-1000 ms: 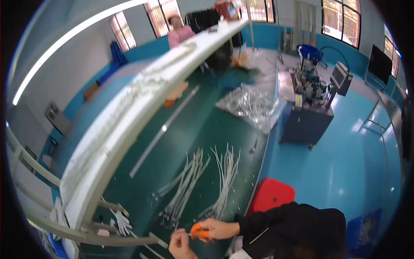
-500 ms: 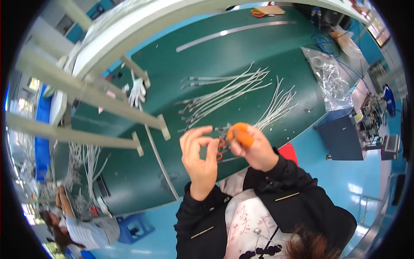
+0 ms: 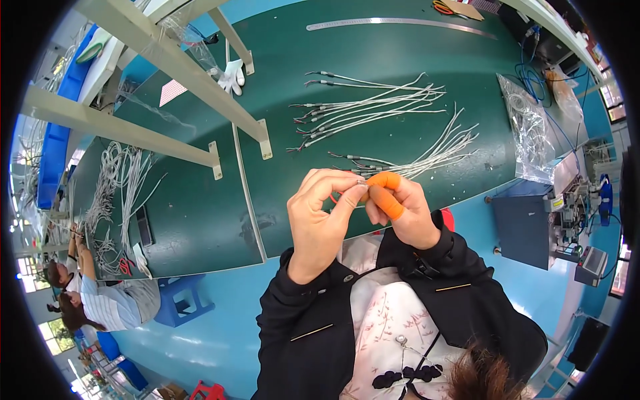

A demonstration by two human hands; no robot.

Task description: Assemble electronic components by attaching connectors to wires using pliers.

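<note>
The person's left hand (image 3: pixel 320 223) pinched between thumb and forefinger a small pale piece (image 3: pixel 363 181), too tiny to identify, above the smooth dark-green bench (image 3: pixel 273 200). The right hand (image 3: pixel 411 213), with orange covers on thumb and forefinger, met it there; the hands were together at the tips, though whether the right one gripped the piece could not be told. A loose pinch, or feel dulled by the covers, might have dropped it among the thin white dark-ended cables (image 3: pixel 433 160) fanned just beyond.
</note>
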